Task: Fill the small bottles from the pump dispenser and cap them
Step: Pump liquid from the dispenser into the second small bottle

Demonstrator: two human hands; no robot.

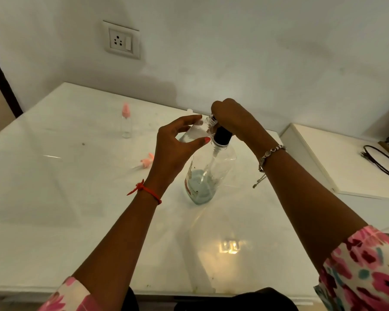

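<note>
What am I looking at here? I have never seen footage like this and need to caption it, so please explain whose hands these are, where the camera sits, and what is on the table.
There is no machine: a person works with bare hands, filmed by one wide-angle camera worn on their head, looking down.

The left hand holds a small clear bottle, tilted, its mouth at the black pump top. The right hand presses down on the pump of the big clear dispenser, which has a little pale liquid at its bottom.

On the white table stand another small bottle with a pink cap and, lying loose, a pink cap. A wall socket is behind.
</note>
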